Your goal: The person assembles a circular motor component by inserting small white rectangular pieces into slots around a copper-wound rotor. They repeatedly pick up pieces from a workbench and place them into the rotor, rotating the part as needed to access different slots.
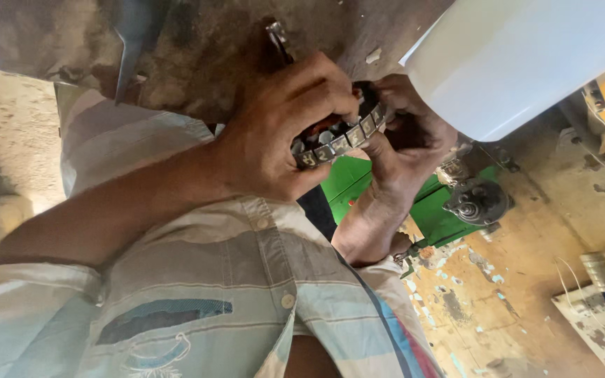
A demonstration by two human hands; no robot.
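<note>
Bearing cage point(341, 143), a dark ring of rollers, sits between my two hands close above my shirt point(232, 280). My left hand point(274, 126) grips it; my right hand point(407, 133) pinches its far edge.

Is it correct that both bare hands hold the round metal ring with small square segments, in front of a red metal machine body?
Not quite. In the head view, the left hand and right hand do hold the round segmented metal ring, but the metal machine body behind it is green, not red.
</note>
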